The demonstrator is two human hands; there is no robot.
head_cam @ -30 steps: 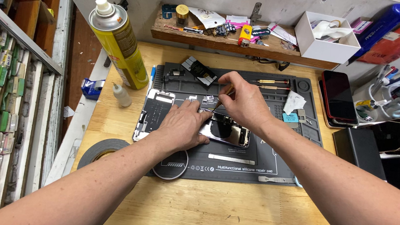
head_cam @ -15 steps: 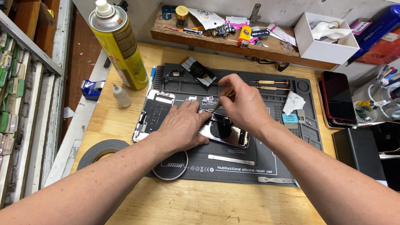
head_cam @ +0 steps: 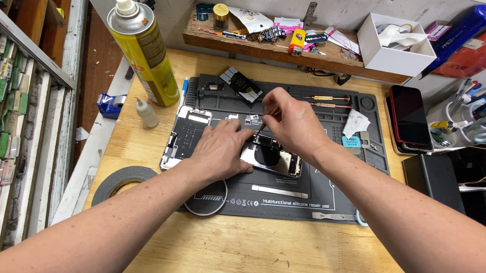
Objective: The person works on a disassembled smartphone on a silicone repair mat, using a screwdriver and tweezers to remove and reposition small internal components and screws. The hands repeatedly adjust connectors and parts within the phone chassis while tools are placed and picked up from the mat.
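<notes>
An opened phone body (head_cam: 273, 157) lies on a dark grey repair mat (head_cam: 309, 184) on the wooden bench. My left hand (head_cam: 221, 149) presses flat on the phone's left end and holds it down. My right hand (head_cam: 292, 120) hovers over the phone's upper end, fingers pinched on a thin tool (head_cam: 263, 125) whose tip points into the phone. The detached screen panel (head_cam: 183, 137) lies face down just left of my left hand. Small loose parts (head_cam: 250, 119) sit on the mat by the tool tip.
A yellow spray can (head_cam: 144, 50) and a small white dropper bottle (head_cam: 146, 113) stand at the left. Two screwdrivers (head_cam: 326, 100), a tape roll (head_cam: 126, 180), a dark phone (head_cam: 409, 116), a white box (head_cam: 395, 44), a pen cup (head_cam: 464, 116) and a cluttered shelf (head_cam: 276, 39) surround the mat.
My right hand has shifted slightly over the phone's upper end with the tool; my left hand stays pressed on the phone.
</notes>
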